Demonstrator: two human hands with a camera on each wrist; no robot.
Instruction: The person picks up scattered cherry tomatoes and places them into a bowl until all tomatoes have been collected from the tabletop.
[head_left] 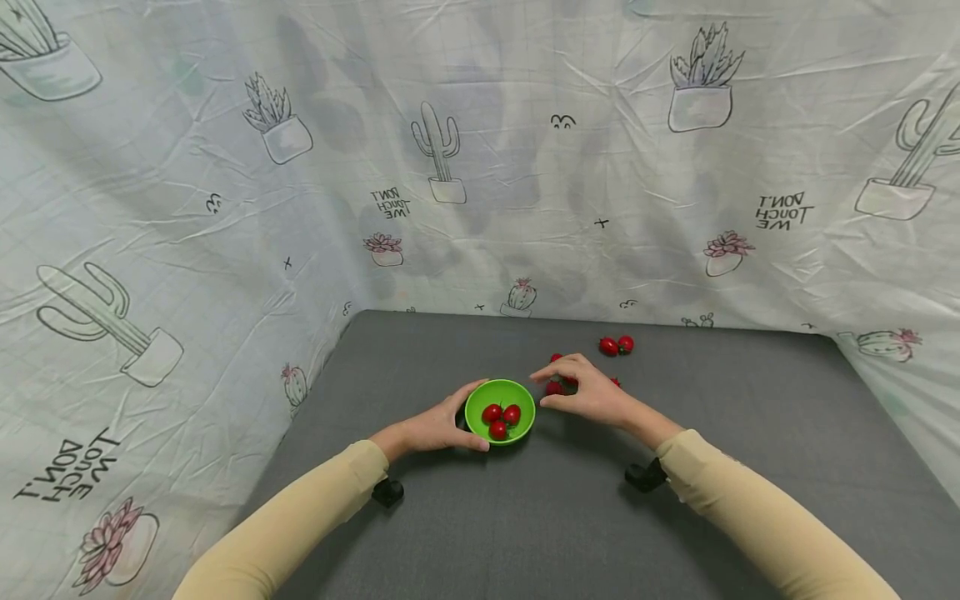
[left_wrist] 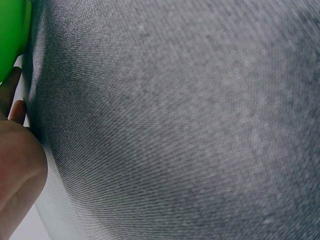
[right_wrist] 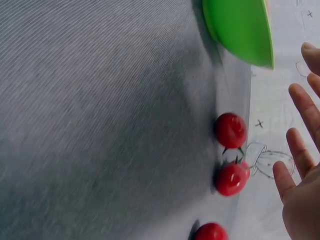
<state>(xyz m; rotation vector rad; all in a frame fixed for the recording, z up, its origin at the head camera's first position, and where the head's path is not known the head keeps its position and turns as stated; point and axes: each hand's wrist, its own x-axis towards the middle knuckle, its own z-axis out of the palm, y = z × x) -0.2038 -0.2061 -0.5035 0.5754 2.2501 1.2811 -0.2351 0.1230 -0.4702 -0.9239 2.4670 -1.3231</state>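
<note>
Green bowl (head_left: 500, 410) sits on the grey surface (head_left: 525, 517) holding three red tomatoes (head_left: 501, 417), steadied by the left hand (head_left: 438, 427), whose fingers curl round its rim. The right hand (head_left: 588, 392), fingers spread and relaxed, hovers over loose tomatoes (right_wrist: 230, 130) just beside the bowl.

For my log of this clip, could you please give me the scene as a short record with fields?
surface: grey table
bowl: green bowl, three tomatoes inside
left hand: left hand holds the bowl's rim
right hand: right hand open, over loose tomatoes
farther back: tomato pair
backdrop: cactus-print cloth
</note>
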